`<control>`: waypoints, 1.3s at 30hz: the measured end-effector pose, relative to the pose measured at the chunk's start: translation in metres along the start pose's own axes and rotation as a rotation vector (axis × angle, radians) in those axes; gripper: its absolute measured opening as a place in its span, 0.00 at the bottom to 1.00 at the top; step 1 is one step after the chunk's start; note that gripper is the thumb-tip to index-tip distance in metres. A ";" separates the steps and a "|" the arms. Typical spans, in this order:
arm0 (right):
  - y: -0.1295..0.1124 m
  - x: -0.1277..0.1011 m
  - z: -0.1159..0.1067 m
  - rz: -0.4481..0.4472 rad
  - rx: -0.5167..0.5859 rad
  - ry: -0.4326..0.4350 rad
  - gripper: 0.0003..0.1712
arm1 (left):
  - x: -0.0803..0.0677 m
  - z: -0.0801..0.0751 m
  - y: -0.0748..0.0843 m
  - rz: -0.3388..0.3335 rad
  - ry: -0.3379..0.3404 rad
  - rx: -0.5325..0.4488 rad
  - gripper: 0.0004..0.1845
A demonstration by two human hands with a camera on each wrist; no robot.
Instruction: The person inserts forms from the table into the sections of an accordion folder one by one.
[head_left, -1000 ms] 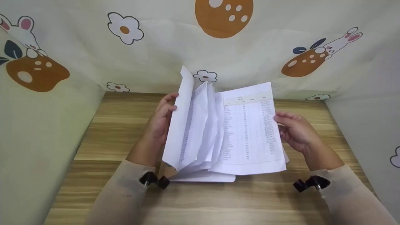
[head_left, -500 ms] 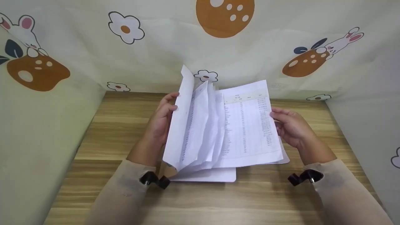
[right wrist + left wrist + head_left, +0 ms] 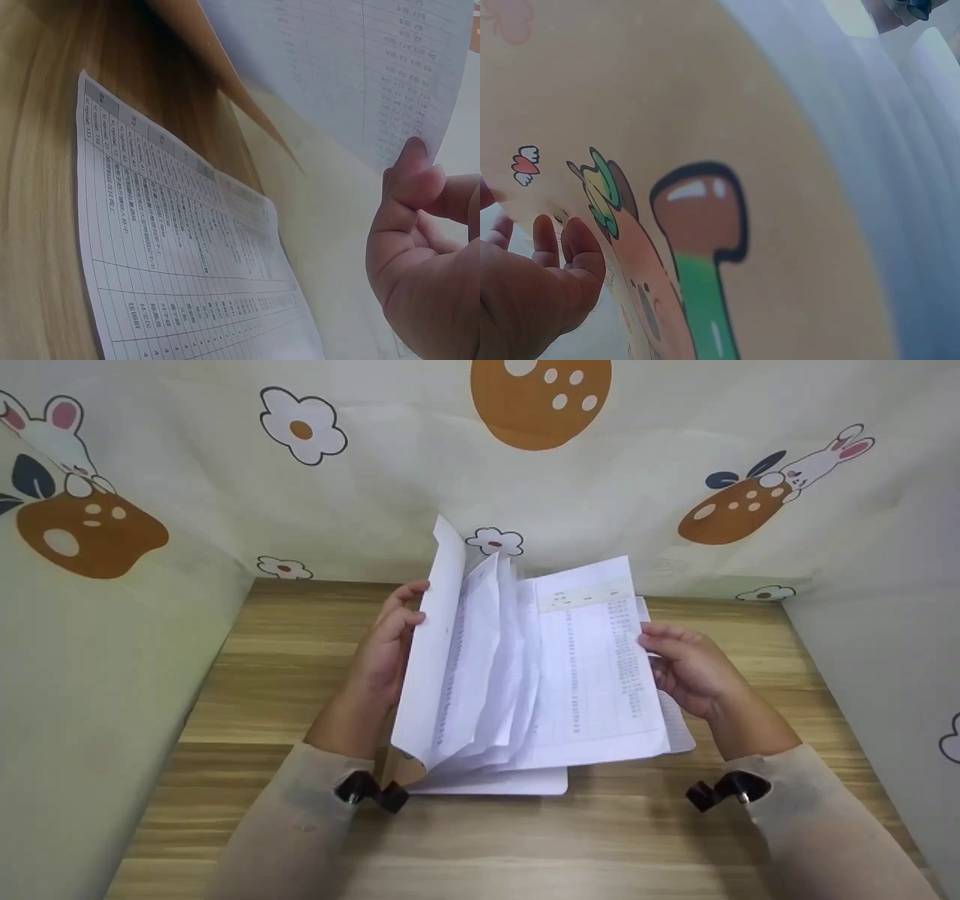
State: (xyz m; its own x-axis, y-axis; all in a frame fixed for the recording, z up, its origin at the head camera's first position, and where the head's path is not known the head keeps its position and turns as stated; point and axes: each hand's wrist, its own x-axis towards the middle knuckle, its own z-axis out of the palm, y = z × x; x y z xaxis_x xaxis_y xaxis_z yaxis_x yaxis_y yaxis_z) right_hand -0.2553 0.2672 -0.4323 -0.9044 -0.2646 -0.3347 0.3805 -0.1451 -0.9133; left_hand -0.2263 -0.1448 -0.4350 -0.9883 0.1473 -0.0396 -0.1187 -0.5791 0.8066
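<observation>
A notebook stands partly open on the wood-grain table, its raised cover and front pages (image 3: 431, 652) held at the left edge by my left hand (image 3: 382, 652). The cover's outside (image 3: 795, 225) is peach with cartoon drawings, as the left wrist view shows. Several loose pages (image 3: 487, 660) fan out near the middle. My right hand (image 3: 694, 671) pinches the right edge of a printed sheet (image 3: 592, 667) between thumb and fingers. Its left edge is hidden among the pages. Below that hand, another printed sheet (image 3: 195, 240) with a table of text lies on the table.
The wood-grain table (image 3: 480, 847) extends in front of the notebook. Cream fabric (image 3: 405, 457) printed with flowers, rabbits and orange fruit hangs behind and on both sides. A black clip-like mount (image 3: 371, 791) sits on the left sleeve, with another mount (image 3: 727, 789) on the right.
My right hand has moved left with the printed sheet, uncovering more of the paper beneath at the right. The left hand and the raised cover have stayed almost still.
</observation>
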 end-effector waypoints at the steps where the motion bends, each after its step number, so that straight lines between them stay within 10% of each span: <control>1: 0.000 0.000 0.001 0.001 -0.001 -0.003 0.09 | 0.000 0.000 0.000 -0.001 0.000 0.000 0.22; 39: 0.033 0.030 0.076 0.022 -0.208 0.015 0.19 | 0.000 0.002 -0.003 -0.006 -0.008 0.003 0.23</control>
State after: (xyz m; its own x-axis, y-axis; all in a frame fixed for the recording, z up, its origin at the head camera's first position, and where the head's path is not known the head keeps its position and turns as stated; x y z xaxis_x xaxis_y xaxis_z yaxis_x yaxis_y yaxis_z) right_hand -0.2556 0.1816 -0.4550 -0.8999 -0.2507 -0.3567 0.3532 0.0604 -0.9336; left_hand -0.2258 -0.1416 -0.4363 -0.9869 0.1566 -0.0396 -0.1238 -0.5757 0.8082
